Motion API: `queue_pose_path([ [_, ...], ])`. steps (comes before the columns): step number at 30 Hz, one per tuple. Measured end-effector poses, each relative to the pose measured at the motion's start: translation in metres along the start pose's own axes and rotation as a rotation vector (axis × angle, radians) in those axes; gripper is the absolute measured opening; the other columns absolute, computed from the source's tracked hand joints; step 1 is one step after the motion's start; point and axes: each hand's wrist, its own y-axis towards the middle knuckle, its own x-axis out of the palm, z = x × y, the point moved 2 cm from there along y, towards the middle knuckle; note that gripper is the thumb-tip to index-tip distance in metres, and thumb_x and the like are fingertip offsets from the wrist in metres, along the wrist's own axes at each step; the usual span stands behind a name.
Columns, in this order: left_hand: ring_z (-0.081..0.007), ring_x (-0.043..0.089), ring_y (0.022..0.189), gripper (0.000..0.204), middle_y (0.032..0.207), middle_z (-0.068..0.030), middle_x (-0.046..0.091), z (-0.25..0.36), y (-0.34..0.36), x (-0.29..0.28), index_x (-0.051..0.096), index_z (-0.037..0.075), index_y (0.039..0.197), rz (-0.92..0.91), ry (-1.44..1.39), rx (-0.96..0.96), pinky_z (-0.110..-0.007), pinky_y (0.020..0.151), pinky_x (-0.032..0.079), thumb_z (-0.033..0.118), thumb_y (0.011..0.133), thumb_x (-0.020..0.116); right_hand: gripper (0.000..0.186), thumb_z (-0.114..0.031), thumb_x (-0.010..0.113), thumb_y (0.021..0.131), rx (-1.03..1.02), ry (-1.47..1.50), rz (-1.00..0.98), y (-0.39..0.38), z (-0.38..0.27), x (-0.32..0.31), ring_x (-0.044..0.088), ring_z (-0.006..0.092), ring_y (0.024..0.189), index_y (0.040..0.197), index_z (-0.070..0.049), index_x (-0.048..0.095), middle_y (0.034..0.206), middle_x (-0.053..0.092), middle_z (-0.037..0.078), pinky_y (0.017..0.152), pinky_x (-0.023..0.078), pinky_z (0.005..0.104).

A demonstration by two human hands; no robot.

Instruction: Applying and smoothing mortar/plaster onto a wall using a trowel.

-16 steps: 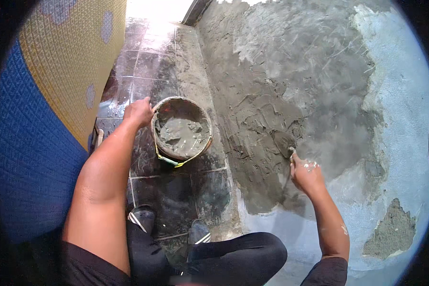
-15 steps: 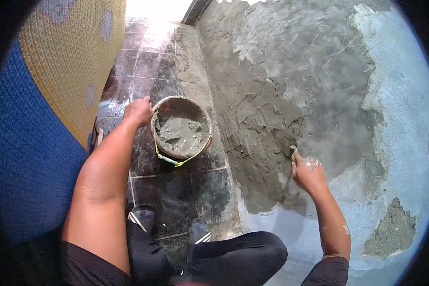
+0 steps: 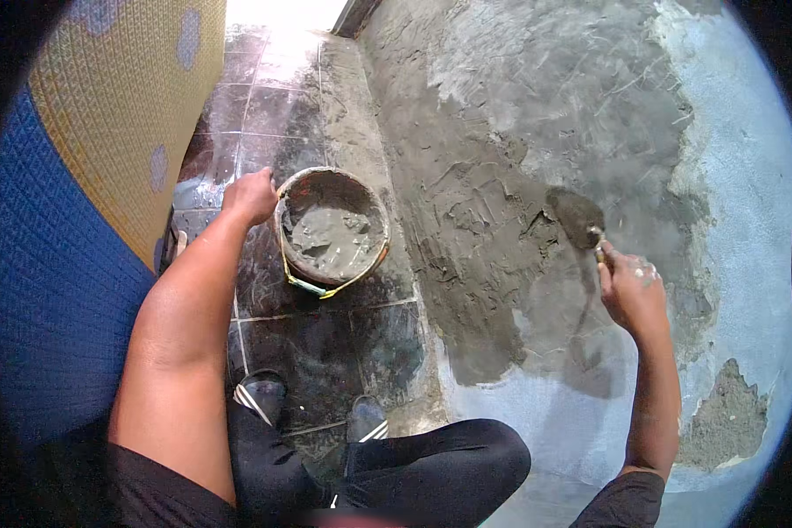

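Note:
A round bucket [image 3: 377, 255] stands on the dark tiles, with wet grey mortar [image 3: 330, 239] inside and its wire handle [image 3: 306, 286] hanging down on the near side. My left hand [image 3: 252, 195] is closed on the left of the bucket's rim; its fingertips are partly hidden. To the right, my right hand [image 3: 632, 286], spotted with mortar, grips the short handle of a trowel [image 3: 577, 216]. The trowel's mortar-coated blade lies at the wall [image 3: 466, 207], beside a rough, freshly smeared patch of mortar.
Bare pale blue wall [image 3: 752, 211] borders the mortar on the right, with a grey patch [image 3: 728, 418] low down. A patterned blue and yellow mat or mattress [image 3: 79, 238] rises on my left. My sandalled feet [image 3: 262, 396] rest on the tiled floor [image 3: 308, 339] below the bucket.
My right hand and the trowel have moved right and away from me across the wall, off the thick mortar. My left hand stays at the bucket's rim.

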Motion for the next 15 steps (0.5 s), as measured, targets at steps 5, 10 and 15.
queue_pose_path([
  [5, -0.0398, 0.065, 0.106, 0.035, 0.112, -0.0239, 0.068, 0.005, -0.01, -0.01, 0.061, 0.006, 0.117, 0.001, 0.017, -0.007, -0.05, 0.089, 0.051, 0.03, 0.095, 0.051, 0.039, -0.029, 0.055, 0.096, 0.057, 0.141, 0.249, -0.021, 0.006, 0.029, 0.067, 0.0368, 0.087, 0.134, -0.018, 0.06, 0.097, 0.067, 0.018, 0.079, 0.053, 0.0491],
  [10, -0.04, 0.065, 0.106, 0.034, 0.111, -0.0238, 0.068, 0.004, -0.007, -0.003, 0.061, 0.006, 0.117, -0.019, 0.038, 0.005, -0.05, 0.088, 0.051, 0.029, 0.094, 0.05, 0.042, -0.029, 0.057, 0.096, 0.041, 0.23, 0.105, -0.034, -0.031, 0.109, 0.067, 0.0378, 0.089, 0.136, -0.02, 0.058, 0.098, 0.067, 0.02, 0.079, 0.053, 0.0498],
  [15, -0.0404, 0.066, 0.103, 0.032, 0.11, -0.024, 0.068, -0.005, -0.006, -0.005, 0.062, 0.007, 0.115, 0.015, 0.048, 0.014, -0.051, 0.087, 0.051, 0.027, 0.093, 0.049, 0.042, -0.03, 0.057, 0.096, 0.043, 0.231, -0.008, -0.023, -0.025, 0.126, 0.067, 0.0402, 0.089, 0.136, -0.021, 0.058, 0.097, 0.068, 0.022, 0.08, 0.053, 0.0525],
])
